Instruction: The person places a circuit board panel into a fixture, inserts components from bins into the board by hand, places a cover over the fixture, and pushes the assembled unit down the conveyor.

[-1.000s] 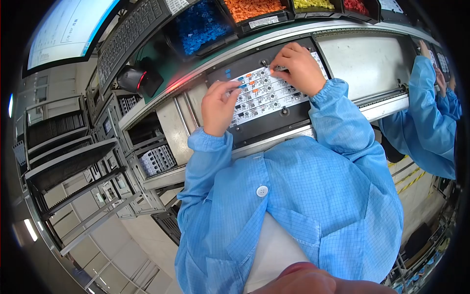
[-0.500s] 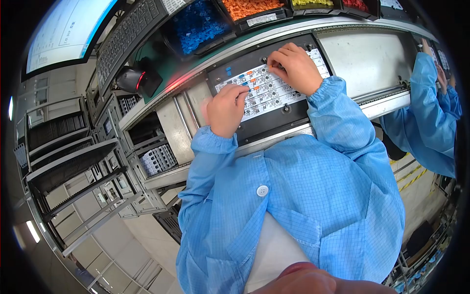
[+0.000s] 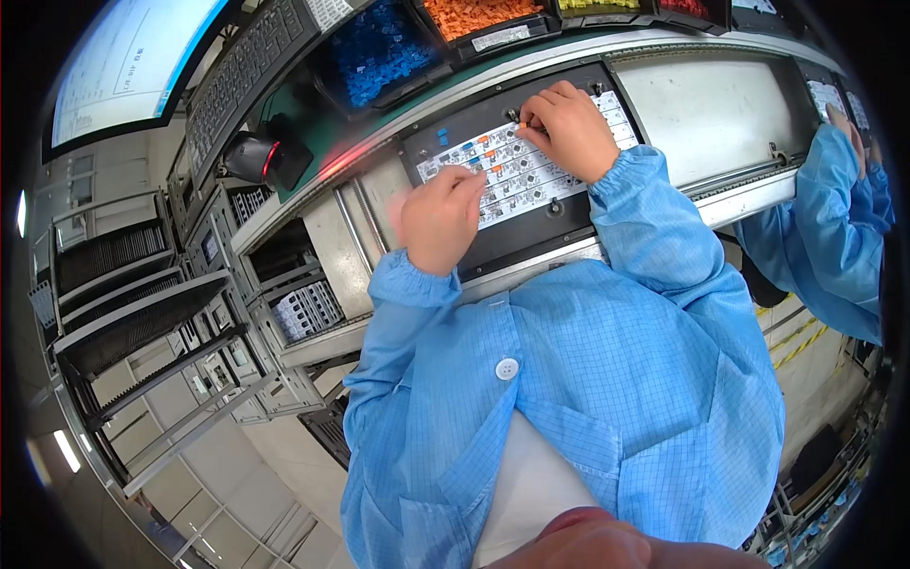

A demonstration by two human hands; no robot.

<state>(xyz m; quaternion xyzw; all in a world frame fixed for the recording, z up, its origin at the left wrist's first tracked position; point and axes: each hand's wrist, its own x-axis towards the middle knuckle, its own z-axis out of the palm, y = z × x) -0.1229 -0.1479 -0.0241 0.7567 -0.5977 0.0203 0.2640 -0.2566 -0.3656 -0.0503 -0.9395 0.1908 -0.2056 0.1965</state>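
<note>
White circuit boards (image 3: 531, 186) lie in rows on a black tray (image 3: 512, 248), with small blue and orange parts on their left portion. Over the left end of the boards is my left hand (image 3: 442, 216), its thumb and index finger pinched together; whatever is between them is too small to name. My right hand (image 3: 574, 131) hovers at the upper middle of the boards, fingers curled and closed, with a bit of orange at the fingertips. Two loose blue pieces (image 3: 443, 137) rest on the tray's upper left.
Bins of blue (image 3: 379, 57), orange (image 3: 479, 13) and yellow parts stand behind the rail, beside a red bin. A keyboard (image 3: 248, 71), mouse (image 3: 250, 155) and monitor (image 3: 123, 66) are at the left. A co-worker's blue sleeve (image 3: 827, 190) shows at the right.
My left hand has moved right and slightly down over the boards. My right hand has shifted slightly left. The co-worker's hand at the right has moved.
</note>
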